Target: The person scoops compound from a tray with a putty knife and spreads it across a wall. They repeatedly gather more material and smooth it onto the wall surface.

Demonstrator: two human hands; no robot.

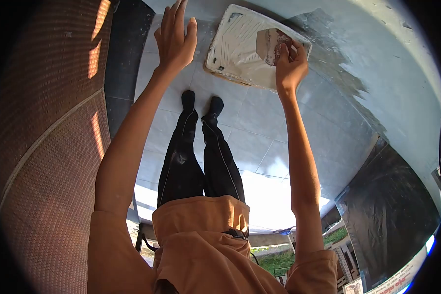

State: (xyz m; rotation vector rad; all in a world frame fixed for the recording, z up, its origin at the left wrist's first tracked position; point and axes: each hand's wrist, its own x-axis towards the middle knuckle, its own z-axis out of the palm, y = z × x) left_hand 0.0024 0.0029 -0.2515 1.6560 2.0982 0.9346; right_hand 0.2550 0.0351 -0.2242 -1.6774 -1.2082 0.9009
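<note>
My right hand (292, 68) pinches a flat scraper (267, 45) with a pale blade smeared with paste. The scraper overlaps a shallow rectangular tray (209, 61), coated with creamy white paste (247, 59) and grooved with streaks on its left side. My left hand (175, 41) is raised to the left of the tray, fingers extended and nothing in it.
To the right, a pale wall (402, 73) carries rough grey patches along its lower part. Grey tiles (264, 127) cover the floor around my feet. A brown woven surface (54, 161) fills the left side; a black sheet (387, 210) lies at lower right.
</note>
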